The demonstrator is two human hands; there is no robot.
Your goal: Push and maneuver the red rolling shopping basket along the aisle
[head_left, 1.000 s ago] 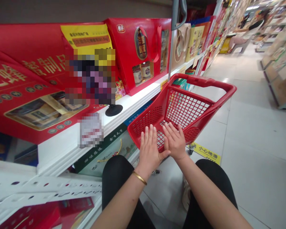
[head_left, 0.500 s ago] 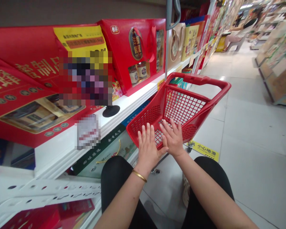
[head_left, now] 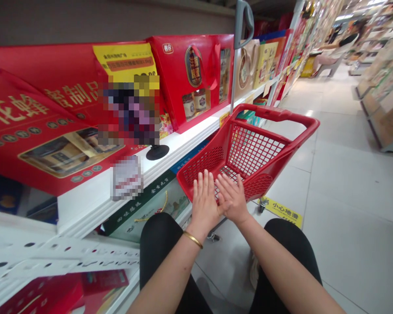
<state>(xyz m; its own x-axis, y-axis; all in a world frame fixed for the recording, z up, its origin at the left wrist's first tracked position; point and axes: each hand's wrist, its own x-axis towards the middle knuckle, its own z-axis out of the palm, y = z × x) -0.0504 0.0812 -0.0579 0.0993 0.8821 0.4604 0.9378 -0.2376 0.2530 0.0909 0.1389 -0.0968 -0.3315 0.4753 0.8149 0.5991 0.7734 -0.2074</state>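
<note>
Fingers (head_left: 203, 183) of the left hand (head_left: 205, 206) are extended flat and held together, gripping nothing; those of the right hand (head_left: 233, 198) are likewise spread open and empty. Both palms face down, side by side, thumbs touching or nearly so, at the near rim of the red shopping basket (head_left: 249, 150). Whether the fingertips rest on the rim or hover just above it cannot be settled from this angle. A gold bangle (head_left: 193, 239) circles the left wrist.

Basket position: on the tiled floor (head_left: 347, 196), tilted toward the person, just beside the white shelf (head_left: 183, 146), its mesh interior showing no goods and its handle (head_left: 275, 112) on the far side. A castor (head_left: 262, 203) shows beneath the basket, next to a yellow floor sticker (head_left: 283, 210).

On the shelf, beyond the basket's left side, stand red gift boxes (head_left: 196, 80); a green carton (head_left: 150, 207) lies on the tier below.

Handling note: with a wheeled basket, pressure from flat palms is probably best applied evenly on both sides of the rim, so that it neither rolls off nor swings into the shelf edge.
</note>
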